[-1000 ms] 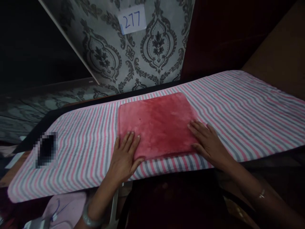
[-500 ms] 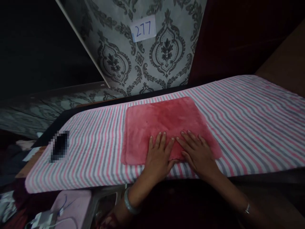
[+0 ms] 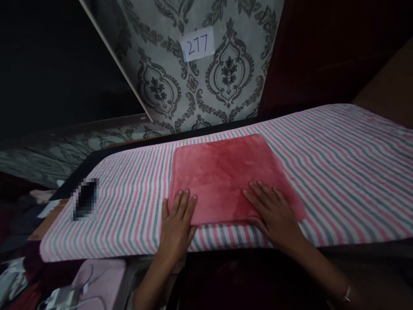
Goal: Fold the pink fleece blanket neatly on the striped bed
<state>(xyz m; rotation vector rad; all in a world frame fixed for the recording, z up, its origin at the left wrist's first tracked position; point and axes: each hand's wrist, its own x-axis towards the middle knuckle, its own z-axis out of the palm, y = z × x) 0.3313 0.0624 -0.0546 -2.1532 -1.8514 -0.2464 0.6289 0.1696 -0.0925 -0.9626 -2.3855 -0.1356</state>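
Note:
A folded pink plush cloth [image 3: 222, 172] lies flat on a padded board with a pink, white and grey striped cover [image 3: 129, 202]. My left hand [image 3: 177, 219] rests on the cloth's near left corner, fingers stretched out and pointing away from me. On the near right part of the cloth lies my right hand [image 3: 274, 211], palm down with its fingers spread and its thumb at the near edge. A darker brushed patch shows in the pile beside the right fingers. Neither hand grips anything.
A blurred-out dark object [image 3: 85, 199] lies at the board's left end. Below it are a pink padded seat [image 3: 103, 280] and a white plug with cables [image 3: 63, 298]. Behind the board stand a patterned wall with a paper marked 277 [image 3: 197, 44] and a dark screen [image 3: 64, 64].
My left hand has slid left from the cloth's middle to its near left corner. The right hand stays on the right part, and the view has shifted slightly.

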